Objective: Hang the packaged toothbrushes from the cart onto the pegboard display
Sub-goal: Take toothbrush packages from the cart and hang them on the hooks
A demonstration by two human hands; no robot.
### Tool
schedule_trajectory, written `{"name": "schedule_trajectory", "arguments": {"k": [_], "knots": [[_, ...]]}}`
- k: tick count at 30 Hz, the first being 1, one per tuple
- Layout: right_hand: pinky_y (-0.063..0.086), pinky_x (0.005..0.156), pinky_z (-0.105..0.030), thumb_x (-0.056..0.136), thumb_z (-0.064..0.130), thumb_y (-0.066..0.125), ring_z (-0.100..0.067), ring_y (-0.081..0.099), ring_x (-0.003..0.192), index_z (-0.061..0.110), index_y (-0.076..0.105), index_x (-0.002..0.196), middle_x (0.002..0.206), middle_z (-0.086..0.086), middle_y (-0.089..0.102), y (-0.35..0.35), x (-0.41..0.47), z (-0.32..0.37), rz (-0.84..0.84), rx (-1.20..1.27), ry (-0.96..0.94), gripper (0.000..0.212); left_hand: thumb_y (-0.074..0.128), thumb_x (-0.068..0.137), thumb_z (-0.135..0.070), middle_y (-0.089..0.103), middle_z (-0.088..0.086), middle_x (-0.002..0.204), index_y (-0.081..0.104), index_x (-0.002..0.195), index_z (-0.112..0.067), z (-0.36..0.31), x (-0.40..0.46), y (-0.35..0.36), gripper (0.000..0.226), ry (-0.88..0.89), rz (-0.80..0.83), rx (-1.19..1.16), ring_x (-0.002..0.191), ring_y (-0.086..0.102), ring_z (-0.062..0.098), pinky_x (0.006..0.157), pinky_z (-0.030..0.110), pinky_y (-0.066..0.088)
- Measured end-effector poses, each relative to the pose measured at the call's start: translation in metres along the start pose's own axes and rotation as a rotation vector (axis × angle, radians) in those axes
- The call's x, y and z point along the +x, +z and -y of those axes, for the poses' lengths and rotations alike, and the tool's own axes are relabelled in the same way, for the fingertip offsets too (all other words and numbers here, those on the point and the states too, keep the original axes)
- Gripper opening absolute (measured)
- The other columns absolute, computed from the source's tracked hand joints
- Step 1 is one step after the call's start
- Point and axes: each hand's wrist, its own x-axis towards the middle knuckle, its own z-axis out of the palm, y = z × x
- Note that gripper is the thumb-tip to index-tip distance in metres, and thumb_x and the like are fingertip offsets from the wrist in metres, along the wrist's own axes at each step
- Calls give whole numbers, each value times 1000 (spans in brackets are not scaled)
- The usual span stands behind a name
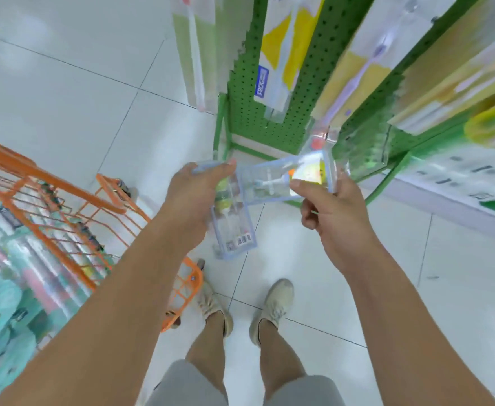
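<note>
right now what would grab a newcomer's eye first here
Two bare hands at centre, each holding a clear toothbrush pack: the left hand grips one pack hanging down, the right hand pinches another lying across. An orange cart sits at left, a green pegboard at upper right.

Both bare forearms reach forward and down, side by side. The left hand (195, 190), back upward, has its fingers curled under and its thumb laid along the top of a pack (233, 227). The right hand (332, 205) pinches another pack (272, 180) with thumb and bent forefinger, its other fingers curled in.
</note>
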Motion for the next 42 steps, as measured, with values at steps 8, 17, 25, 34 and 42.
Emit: {"name": "schedule_trajectory", "arguments": {"k": [8, 17, 25, 34, 42], "knots": [[40, 71, -27, 80, 30, 83, -10, 51, 73, 27, 66, 86, 85, -2, 59, 6, 54, -65, -48, 74, 50, 18, 59, 81, 6, 48, 2, 59, 47, 61, -15, 36, 62, -2, 31, -122, 108, -213, 52, 52, 19, 64, 30, 54], [59, 87, -46, 94, 30, 70, -26, 73, 96, 12, 66, 116, 103, -6, 74, 10, 117, -92, 112, -97, -64, 29, 88, 58, -51, 73, 4, 100, 65, 101, -14, 61, 112, 11, 61, 175, 20, 392, 92, 74, 29, 91, 46, 58], [50, 65, -25, 92, 28, 73, -11, 68, 78, 24, 62, 107, 83, 5, 74, 17, 137, -96, 47, 33, -31, 19, 75, 57, -24, 66, 4, 115, 43, 135, -21, 51, 126, 16, 84, 167, 131, 319, 108, 66, 22, 91, 37, 53], [59, 80, -39, 93, 11, 71, -17, 71, 89, 14, 62, 122, 99, -6, 70, 34, 173, -99, 101, 130, -78, 31, 73, 85, -10, 76, 1, 99, 64, 125, -9, 48, 141, -2, 41, 333, 150, 229, 85, 73, 10, 72, 19, 56], [56, 61, -25, 93, 13, 72, -10, 71, 82, 11, 60, 127, 103, -7, 69, 49, 191, -102, 52, 157, -57, 37, 74, 85, -13, 75, 6, 108, 65, 123, -16, 47, 154, -3, 40, 318, 181, 240, 97, 71, 17, 87, 29, 57]]}}
